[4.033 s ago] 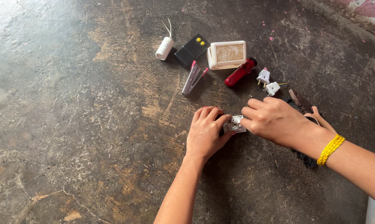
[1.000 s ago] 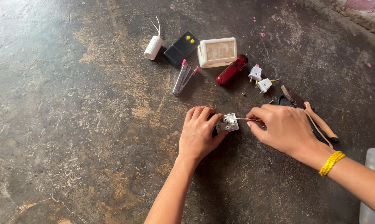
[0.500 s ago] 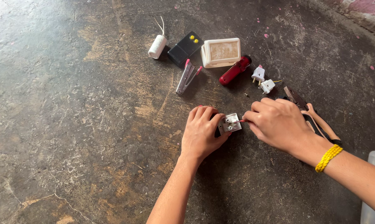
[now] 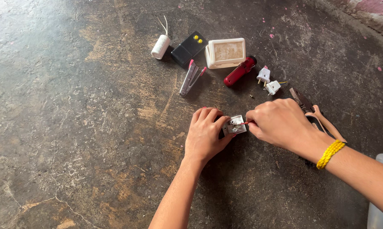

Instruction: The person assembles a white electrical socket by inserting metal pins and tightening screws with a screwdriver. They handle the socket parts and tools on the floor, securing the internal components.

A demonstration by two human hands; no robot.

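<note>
soft, even daylight, brightest as pale glare on the floor at upper left (nearly washed out); short soft shadows fall toward the lower right; focus sharp throughout.

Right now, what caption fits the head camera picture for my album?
Left hand steadies a small white switch part on the floor while right hand pokes it.

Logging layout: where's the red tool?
Head view, upper centre of the floor: the red tool lies just right of the cream box, left of two white plugs.
</note>
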